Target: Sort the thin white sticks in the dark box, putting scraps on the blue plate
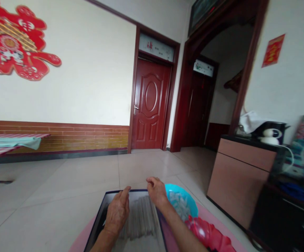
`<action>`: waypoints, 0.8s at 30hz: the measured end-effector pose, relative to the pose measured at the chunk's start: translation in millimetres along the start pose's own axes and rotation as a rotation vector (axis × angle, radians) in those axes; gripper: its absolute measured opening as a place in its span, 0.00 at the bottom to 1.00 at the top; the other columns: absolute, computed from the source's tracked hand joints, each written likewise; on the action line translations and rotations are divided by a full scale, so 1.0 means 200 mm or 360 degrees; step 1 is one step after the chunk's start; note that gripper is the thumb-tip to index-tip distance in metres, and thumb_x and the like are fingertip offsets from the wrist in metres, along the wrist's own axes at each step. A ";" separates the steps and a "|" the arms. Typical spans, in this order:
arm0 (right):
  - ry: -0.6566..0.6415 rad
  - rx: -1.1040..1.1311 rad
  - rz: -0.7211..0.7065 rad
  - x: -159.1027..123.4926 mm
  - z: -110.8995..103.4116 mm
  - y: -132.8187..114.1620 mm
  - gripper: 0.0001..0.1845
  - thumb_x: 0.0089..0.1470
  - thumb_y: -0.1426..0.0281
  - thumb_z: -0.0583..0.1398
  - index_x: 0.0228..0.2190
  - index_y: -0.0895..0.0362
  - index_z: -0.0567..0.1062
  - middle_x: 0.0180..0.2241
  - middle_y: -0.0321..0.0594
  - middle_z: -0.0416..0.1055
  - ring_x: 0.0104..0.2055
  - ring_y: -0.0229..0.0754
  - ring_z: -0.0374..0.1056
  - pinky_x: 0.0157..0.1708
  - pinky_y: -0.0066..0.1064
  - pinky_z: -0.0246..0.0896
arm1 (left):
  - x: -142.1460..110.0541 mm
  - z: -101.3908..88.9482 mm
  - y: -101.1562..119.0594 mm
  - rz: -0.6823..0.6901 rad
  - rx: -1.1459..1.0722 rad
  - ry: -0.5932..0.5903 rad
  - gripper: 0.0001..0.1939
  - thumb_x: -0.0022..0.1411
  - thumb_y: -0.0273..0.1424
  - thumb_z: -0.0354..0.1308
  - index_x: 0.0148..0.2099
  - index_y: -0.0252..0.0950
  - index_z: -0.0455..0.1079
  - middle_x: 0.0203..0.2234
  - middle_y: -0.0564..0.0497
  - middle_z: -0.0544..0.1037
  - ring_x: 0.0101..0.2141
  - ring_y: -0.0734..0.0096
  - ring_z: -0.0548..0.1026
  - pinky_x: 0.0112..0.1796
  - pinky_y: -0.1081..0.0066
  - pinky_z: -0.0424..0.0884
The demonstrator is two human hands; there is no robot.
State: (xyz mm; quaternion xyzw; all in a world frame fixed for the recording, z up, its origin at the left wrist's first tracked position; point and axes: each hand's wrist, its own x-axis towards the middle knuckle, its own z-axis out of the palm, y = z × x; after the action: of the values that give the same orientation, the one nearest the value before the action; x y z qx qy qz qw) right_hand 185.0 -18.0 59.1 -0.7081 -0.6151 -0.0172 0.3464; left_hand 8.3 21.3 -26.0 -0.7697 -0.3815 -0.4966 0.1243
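Observation:
A shallow open box with a dark blue rim lies in front of me. It holds a row of thin, pale grey pieces packed side by side; their kind is too blurred to tell. Above the left part of the box is my left hand, fingers stretched forward, with nothing visible in it. My right hand is over the box's far right corner, fingers curled into a pinch; anything in them is hidden. Beside my right forearm stands a bright blue basin with several clear, whitish small pieces.
A shiny red object lies right of my forearm, on a pink round surface. Beyond are the tiled floor, a brown cabinet at right, a checkered-cloth table at left, and a red door.

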 end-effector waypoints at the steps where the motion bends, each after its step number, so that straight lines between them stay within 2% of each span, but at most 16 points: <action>1: -0.0046 -0.0075 0.0027 0.02 -0.05 0.08 0.19 0.49 0.79 0.52 0.37 0.56 0.79 0.40 0.42 0.78 0.44 0.40 0.72 0.47 0.27 0.61 | 0.00 0.00 0.00 -0.0006 -0.0002 -0.0002 0.18 0.67 0.28 0.41 0.51 0.31 0.68 0.36 0.42 0.80 0.37 0.62 0.79 0.37 0.65 0.76; 6: -0.0291 -0.0457 0.0184 -0.01 -0.29 0.53 0.19 0.43 0.81 0.54 0.32 0.56 0.81 0.36 0.43 0.79 0.42 0.43 0.73 0.46 0.29 0.61 | 0.00 0.00 0.00 -0.0028 -0.0027 -0.0017 0.17 0.67 0.30 0.42 0.51 0.32 0.69 0.37 0.42 0.80 0.38 0.61 0.79 0.38 0.63 0.76; 9: -0.0396 -0.0624 0.0234 -0.07 -0.36 0.69 0.17 0.45 0.80 0.54 0.29 0.54 0.81 0.35 0.42 0.79 0.42 0.43 0.73 0.45 0.29 0.60 | 0.00 0.00 0.01 -0.0058 -0.0039 -0.0058 0.17 0.67 0.30 0.43 0.50 0.33 0.69 0.37 0.42 0.81 0.37 0.61 0.79 0.38 0.63 0.76; 12: -0.0431 -0.0751 0.0294 -0.13 -0.34 0.74 0.14 0.47 0.77 0.55 0.28 0.55 0.80 0.36 0.44 0.79 0.43 0.45 0.73 0.44 0.31 0.60 | 0.01 -0.01 0.01 -0.0060 -0.0042 -0.0109 0.17 0.67 0.31 0.43 0.50 0.33 0.69 0.36 0.43 0.81 0.36 0.62 0.79 0.38 0.64 0.76; 17: -0.0402 -0.0856 0.0402 -0.16 -0.25 0.72 0.12 0.48 0.76 0.56 0.32 0.59 0.79 0.39 0.54 0.77 0.44 0.53 0.72 0.43 0.42 0.61 | 0.01 -0.03 0.03 -0.0051 -0.0081 -0.0137 0.17 0.68 0.32 0.42 0.51 0.35 0.68 0.36 0.45 0.81 0.37 0.64 0.79 0.38 0.67 0.75; 21: -0.0381 -0.0802 0.0445 -0.15 -0.23 0.71 0.10 0.45 0.79 0.56 0.25 0.57 0.78 0.33 0.50 0.78 0.39 0.53 0.74 0.37 0.40 0.63 | 0.01 -0.03 0.04 -0.0129 -0.0131 -0.0104 0.16 0.68 0.32 0.42 0.50 0.35 0.67 0.35 0.45 0.81 0.35 0.65 0.79 0.37 0.67 0.75; 24: -0.0265 -0.0747 0.0460 -0.14 -0.26 0.69 0.10 0.42 0.81 0.57 0.21 0.56 0.76 0.31 0.50 0.78 0.37 0.52 0.74 0.34 0.38 0.62 | 0.01 -0.03 0.05 -0.0151 -0.0174 -0.0083 0.14 0.67 0.31 0.43 0.46 0.36 0.69 0.32 0.45 0.80 0.33 0.64 0.79 0.36 0.67 0.75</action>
State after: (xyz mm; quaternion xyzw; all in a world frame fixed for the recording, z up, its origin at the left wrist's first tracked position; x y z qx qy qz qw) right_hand 321.2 -69.0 21.2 -0.8481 -0.5134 -0.0514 0.1202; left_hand 11.7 11.0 -19.2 -0.7690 -0.3929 -0.5018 0.0486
